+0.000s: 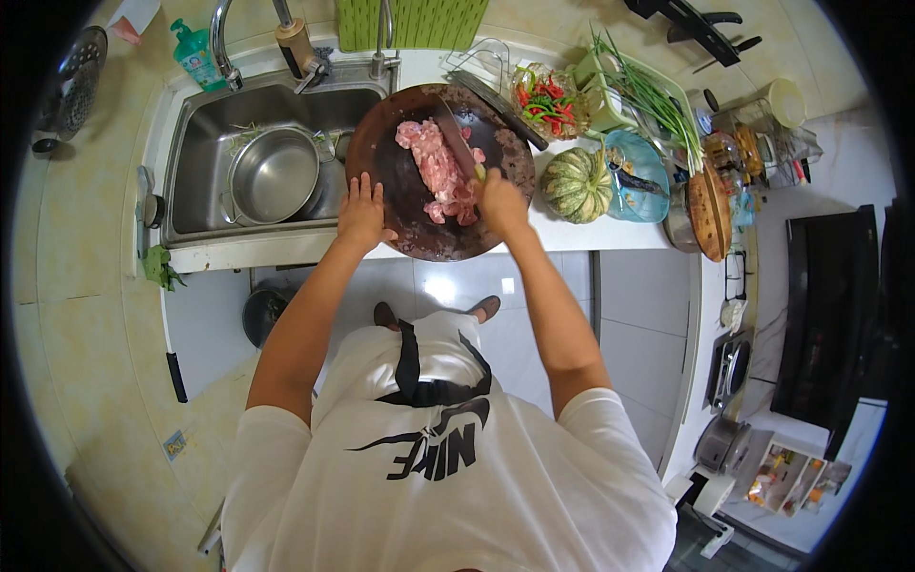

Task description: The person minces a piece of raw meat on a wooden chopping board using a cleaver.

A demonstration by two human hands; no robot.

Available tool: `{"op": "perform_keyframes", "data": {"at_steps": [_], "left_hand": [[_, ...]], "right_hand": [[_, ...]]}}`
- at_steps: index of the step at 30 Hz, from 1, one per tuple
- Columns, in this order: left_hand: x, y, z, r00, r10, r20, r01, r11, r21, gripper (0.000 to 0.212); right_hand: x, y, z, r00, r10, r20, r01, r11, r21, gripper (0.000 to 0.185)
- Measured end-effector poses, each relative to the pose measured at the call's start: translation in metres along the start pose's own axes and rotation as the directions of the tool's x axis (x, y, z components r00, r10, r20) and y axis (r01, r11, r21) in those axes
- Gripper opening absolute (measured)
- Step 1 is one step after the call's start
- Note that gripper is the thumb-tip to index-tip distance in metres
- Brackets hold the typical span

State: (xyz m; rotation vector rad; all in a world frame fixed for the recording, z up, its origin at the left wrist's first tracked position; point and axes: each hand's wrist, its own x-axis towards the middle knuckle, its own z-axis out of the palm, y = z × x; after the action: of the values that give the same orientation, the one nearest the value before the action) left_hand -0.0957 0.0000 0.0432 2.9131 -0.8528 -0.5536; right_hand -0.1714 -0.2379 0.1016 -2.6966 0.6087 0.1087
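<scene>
Chopped raw meat [432, 163] lies in a long heap on a round, dark wooden chopping board [414, 239]. My right hand [502, 204] is closed around the handle of a cleaver [455, 136], whose blade is at the right side of the meat and slightly blurred. My left hand [363, 213] rests with spread fingers on the board's left rim, holding nothing. A second knife [500, 107] with a dark handle lies along the board's upper right edge. Right of the board sits a green striped pumpkin [577, 186].
To the left, a steel sink [204, 143] holds a metal pot [275, 175]. Cut red and green peppers [547, 100] fill a glass bowl beyond the board. Farther right are a blue basket [643, 204], spring onions [658, 100] and a pot with a wooden lid [709, 211].
</scene>
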Motion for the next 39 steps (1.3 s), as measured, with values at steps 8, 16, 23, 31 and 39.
{"op": "perform_keyframes", "data": {"at_steps": [8, 16, 23, 31, 39], "left_hand": [[0.002, 0.000, 0.001, 0.999, 0.025, -0.045, -0.025, 1.000, -0.001, 0.108], [-0.003, 0.001, 0.001, 1.000, -0.003, -0.004, 0.003, 1.000, 0.001, 0.107], [-0.002, -0.001, 0.002, 1.000, 0.001, 0.030, -0.001, 1.000, 0.010, 0.108], [-0.001, 0.003, -0.003, 0.999, 0.010, 0.037, -0.010, 1.000, -0.011, 0.107], [-0.003, 0.004, -0.002, 0.999, -0.005, 0.042, 0.005, 1.000, 0.000, 0.108]], "right_hand": [[-0.021, -0.007, 0.036, 0.993, 0.045, -0.112, -0.033, 0.994, 0.107, 0.035], [-0.038, -0.038, -0.023, 0.988, -0.021, -0.151, 0.033, 0.997, 0.072, 0.034], [-0.013, -0.014, 0.001, 0.993, -0.109, -0.049, 0.105, 0.992, -0.070, 0.034], [-0.020, -0.001, 0.024, 0.997, -0.026, -0.077, 0.024, 0.999, -0.028, 0.033], [-0.029, -0.017, 0.015, 0.986, 0.027, -0.164, -0.011, 0.995, 0.099, 0.033]]}}
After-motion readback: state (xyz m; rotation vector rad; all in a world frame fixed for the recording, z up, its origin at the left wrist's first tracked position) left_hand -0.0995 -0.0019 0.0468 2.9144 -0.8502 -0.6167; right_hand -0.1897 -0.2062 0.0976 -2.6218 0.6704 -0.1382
